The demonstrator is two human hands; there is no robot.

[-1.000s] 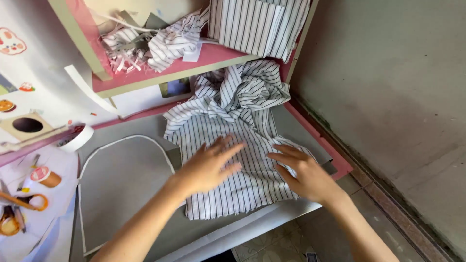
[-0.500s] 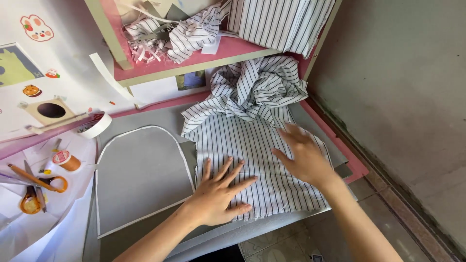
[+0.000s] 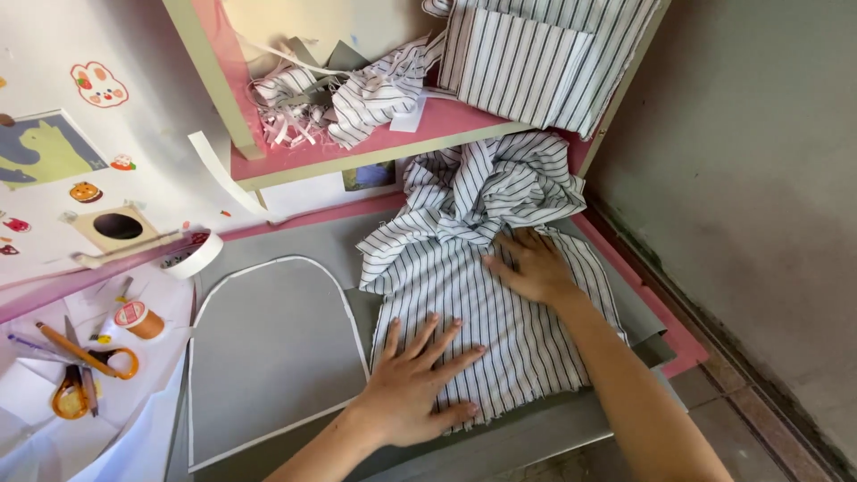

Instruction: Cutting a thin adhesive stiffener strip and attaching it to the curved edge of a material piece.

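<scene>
1. You work at a grey work surface [image 3: 295, 241] edged in pink, set against a bare wall, with a shelf [image 3: 375, 147] above it holding striped offcuts.
2. The striped cotton piece [image 3: 500, 321] lies on that surface, flat near you and bunched at the far end.
3. Your left hand [image 3: 415, 384] presses it down, fingers splayed and gripping nothing.
4. Your right hand [image 3: 534, 266] lies flat beside the bunched part, likewise unclenched.
5. The cloth looks light, limp and prone to creasing; pinch it at an edge or corner.
6. A grey arched template [image 3: 268, 348] lies just beside it.

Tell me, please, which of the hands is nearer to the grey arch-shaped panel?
Left. The left hand lies flat on the striped fabric just beside the grey panel; the right hand presses the fabric farther away.
</scene>
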